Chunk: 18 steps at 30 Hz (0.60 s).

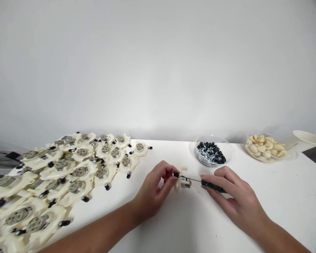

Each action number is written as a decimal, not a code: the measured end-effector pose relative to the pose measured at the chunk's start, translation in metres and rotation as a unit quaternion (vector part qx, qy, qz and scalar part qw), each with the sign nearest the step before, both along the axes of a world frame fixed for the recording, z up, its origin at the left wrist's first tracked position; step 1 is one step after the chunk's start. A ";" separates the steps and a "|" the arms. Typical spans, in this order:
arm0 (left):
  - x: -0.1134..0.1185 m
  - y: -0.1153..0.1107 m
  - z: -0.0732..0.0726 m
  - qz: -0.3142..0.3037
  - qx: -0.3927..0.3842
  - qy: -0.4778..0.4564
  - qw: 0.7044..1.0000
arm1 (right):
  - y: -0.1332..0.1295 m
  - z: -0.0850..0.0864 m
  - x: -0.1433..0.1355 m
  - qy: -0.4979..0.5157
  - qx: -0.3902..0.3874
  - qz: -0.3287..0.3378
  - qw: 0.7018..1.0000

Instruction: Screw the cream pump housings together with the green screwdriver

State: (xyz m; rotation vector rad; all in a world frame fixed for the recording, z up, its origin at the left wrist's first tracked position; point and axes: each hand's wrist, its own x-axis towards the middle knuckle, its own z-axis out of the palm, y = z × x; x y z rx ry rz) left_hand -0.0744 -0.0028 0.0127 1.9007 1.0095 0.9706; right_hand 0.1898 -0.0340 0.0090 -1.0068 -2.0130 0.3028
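Observation:
A cream plastic motor housing (184, 182) stands on edge at the middle of the white table (171, 225). My left hand (158, 189) is closed at its left side, with thumb and forefinger pinching a small black rubber piece (176, 174). In my right hand (234, 193) is a screwdriver (213, 186) with a dark green handle, its thin shaft pointing left across the housing. The shaft's tip meets the black piece or lies right beside it; exact contact is too small to tell.
Many similar cream motor housings (80, 172) with black pieces are heaped on the left. Behind my right hand stands a clear bowl (228, 151) of small black parts (210, 151). Farther right are a container of cream oval pieces (265, 147) and a tipped paper cup (302, 140).

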 end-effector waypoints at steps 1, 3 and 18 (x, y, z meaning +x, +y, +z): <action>0.000 0.000 0.000 0.001 -0.004 0.000 1.000 | 0.000 0.000 0.000 -0.001 0.001 0.001 1.000; -0.001 0.000 -0.001 0.003 -0.012 0.001 1.000 | 0.000 0.000 0.002 -0.007 0.006 0.000 1.000; 0.000 -0.001 -0.002 0.016 -0.026 0.009 1.000 | -0.002 0.010 0.000 0.009 -0.035 0.015 0.999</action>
